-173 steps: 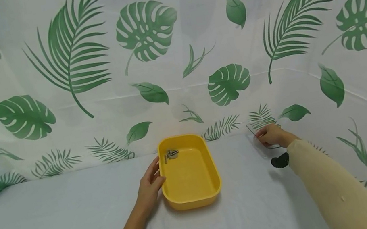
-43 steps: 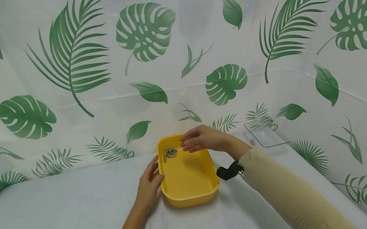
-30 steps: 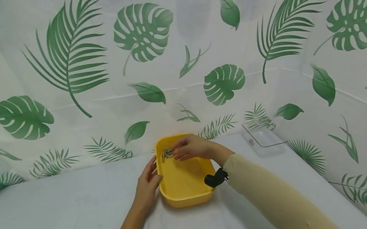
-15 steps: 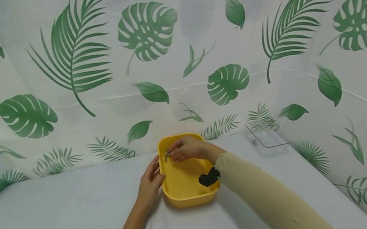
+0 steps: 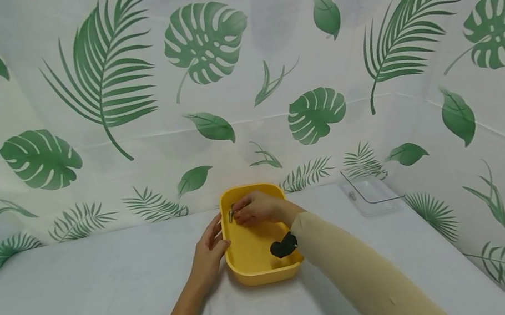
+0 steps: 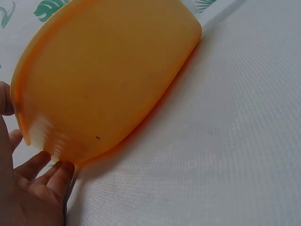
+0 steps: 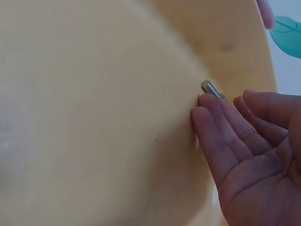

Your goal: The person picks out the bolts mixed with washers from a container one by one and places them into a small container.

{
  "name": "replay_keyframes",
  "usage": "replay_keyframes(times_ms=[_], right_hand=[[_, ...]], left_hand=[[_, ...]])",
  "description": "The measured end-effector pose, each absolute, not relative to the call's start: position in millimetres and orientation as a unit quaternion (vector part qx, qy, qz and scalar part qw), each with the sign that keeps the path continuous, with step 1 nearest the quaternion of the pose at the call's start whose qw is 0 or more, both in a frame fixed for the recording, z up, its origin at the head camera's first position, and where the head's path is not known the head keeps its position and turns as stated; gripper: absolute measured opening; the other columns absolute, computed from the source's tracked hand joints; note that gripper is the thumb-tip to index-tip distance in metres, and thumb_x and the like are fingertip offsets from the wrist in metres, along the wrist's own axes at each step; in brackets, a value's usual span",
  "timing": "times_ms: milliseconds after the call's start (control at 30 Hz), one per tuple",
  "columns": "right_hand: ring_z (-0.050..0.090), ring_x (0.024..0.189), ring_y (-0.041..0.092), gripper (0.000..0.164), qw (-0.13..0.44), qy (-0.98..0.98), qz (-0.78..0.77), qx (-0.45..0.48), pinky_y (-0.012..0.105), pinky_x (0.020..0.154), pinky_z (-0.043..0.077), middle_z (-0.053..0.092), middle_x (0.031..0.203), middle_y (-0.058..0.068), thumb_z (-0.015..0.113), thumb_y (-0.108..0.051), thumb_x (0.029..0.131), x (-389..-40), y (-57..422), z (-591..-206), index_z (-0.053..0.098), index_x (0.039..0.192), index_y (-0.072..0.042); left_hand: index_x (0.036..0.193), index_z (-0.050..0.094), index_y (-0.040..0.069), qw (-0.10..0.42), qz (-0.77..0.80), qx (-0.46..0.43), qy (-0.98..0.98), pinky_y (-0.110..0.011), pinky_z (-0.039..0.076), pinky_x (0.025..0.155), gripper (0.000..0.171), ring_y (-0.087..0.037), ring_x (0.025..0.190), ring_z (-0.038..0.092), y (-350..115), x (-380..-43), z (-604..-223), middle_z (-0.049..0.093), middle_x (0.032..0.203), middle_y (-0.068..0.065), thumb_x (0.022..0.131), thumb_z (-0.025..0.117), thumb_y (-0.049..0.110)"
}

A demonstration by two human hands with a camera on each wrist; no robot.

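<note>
Well, the yellow tray (image 5: 266, 277) sits on the white-covered counter (image 5: 95, 298), and the left hand (image 5: 207, 255) rests at the tray's left side, fingers spread against its outer wall. Inside the tray, toward its far left corner, lie small metal pieces (image 5: 231, 216). The right hand (image 5: 261, 208) is right beside them, fingers bent; whether they pinch a piece I cannot tell. To the tray's right, apart from it, stands a clear container (image 5: 368, 202).
</note>
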State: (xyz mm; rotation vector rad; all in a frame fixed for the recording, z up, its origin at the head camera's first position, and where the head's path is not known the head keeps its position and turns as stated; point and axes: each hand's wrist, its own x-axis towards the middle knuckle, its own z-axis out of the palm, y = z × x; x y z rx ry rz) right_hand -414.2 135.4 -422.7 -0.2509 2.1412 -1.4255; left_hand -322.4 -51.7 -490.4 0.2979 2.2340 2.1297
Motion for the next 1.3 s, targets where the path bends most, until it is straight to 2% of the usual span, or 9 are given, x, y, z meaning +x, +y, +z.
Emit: replay_keyframes(times_ms=[600, 767, 1000, 1300], right_hand=[[0.070, 0.115, 0.028, 0.040, 0.270, 0.784, -0.554, -0.074, 0.038, 0.100, 0.058, 0.067, 0.130, 0.022, 0.052, -0.004, 0.102, -418, 130, -434, 0.055, 0.141, 0.004], [0.072, 0.111, 0.025, 0.040, 0.263, 0.783, -0.559, -0.069, 0.036, 0.097, 0.060, 0.068, 0.129, 0.020, 0.054, -0.005, 0.101, -418, 128, -437, 0.056, 0.140, 0.004], [0.071, 0.113, 0.024, 0.037, 0.262, 0.779, -0.567, -0.050, 0.037, 0.101, 0.058, 0.068, 0.130, 0.019, 0.056, -0.006, 0.100, -415, 125, -437, 0.060, 0.136, 0.003], [0.072, 0.105, 0.022, 0.034, 0.259, 0.774, -0.577, -0.036, 0.037, 0.098, 0.059, 0.071, 0.124, 0.019, 0.056, -0.006, 0.100, -415, 122, -436, 0.062, 0.132, 0.003]], left_hand=[[0.159, 0.033, 0.022, 0.027, 0.687, 0.093, 0.720, -0.050, 0.042, 0.117, 0.068, -0.036, 0.148, 0.042, -50, -322, -489, 0.039, 0.160, -0.018, 0.095, 0.050, 0.008], [0.159, 0.033, 0.022, 0.025, 0.686, 0.092, 0.722, -0.050, 0.041, 0.117, 0.067, -0.036, 0.148, 0.041, -50, -323, -489, 0.040, 0.160, -0.018, 0.095, 0.050, 0.007], [0.159, 0.033, 0.022, 0.025, 0.684, 0.090, 0.723, -0.050, 0.042, 0.117, 0.067, -0.036, 0.148, 0.042, -50, -324, -490, 0.040, 0.160, -0.017, 0.096, 0.049, 0.006], [0.159, 0.032, 0.021, 0.026, 0.687, 0.093, 0.721, -0.051, 0.042, 0.117, 0.067, -0.037, 0.148, 0.042, -52, -323, -489, 0.039, 0.161, -0.018, 0.096, 0.048, 0.005]])
